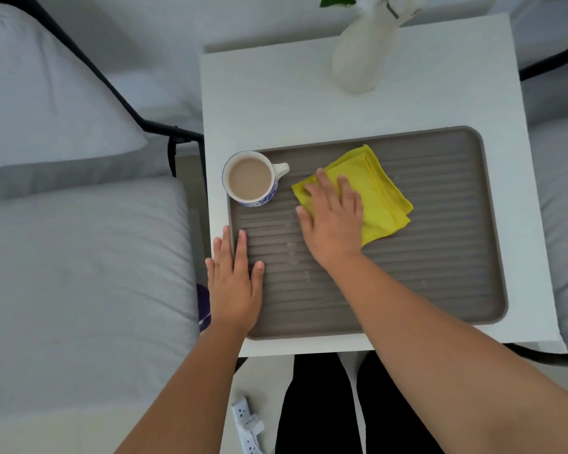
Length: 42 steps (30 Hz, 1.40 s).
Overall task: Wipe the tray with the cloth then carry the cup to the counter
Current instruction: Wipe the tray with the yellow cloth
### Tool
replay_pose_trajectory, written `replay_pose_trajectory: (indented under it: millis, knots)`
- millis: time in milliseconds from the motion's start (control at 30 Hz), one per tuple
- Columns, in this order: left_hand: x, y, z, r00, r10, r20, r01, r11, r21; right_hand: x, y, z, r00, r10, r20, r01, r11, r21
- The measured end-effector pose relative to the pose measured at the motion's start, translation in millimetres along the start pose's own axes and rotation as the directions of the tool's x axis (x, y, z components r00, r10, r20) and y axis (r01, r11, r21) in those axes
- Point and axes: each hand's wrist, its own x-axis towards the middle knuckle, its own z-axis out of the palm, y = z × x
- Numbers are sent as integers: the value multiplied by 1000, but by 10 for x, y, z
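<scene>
The right hand (333, 221) lies flat, fingers spread, pressing the cloth (374, 194) on the tray (440, 257); the left hand (235, 283) rests open on the tray's left rim, gripping nothing, nearer the cup (251, 178) at the far-left corner

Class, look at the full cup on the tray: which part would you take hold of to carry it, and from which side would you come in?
Grip the cup by its handle, which sticks out to the right toward the yellow cloth. Come from that side with the right hand, now flat on the cloth. The cup is nearly brimful of milky drink, so probably lift it level and avoid pinching the rim.
</scene>
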Motion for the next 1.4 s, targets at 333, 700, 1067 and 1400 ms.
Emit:
replay_pose_trajectory:
  millis: [333,700,1067,1400]
  knots:
    - [-7,23,22,999,-45,-13,45,999,-1,210,258,-82,975,-206,-88,216,969,119]
    - [13,1,47,998,-51,-41,50,998,-27,74,1091,-447,927,314,-206,-304,950,76]
    - [10,-8,35,999,-32,-34,32,999,-17,284,-67,-72,990,-119,-72,128,983,133]
    - [4,27,17,997,-65,-34,63,997,-49,326,957,-559,998,26,-56,-29,998,-50]
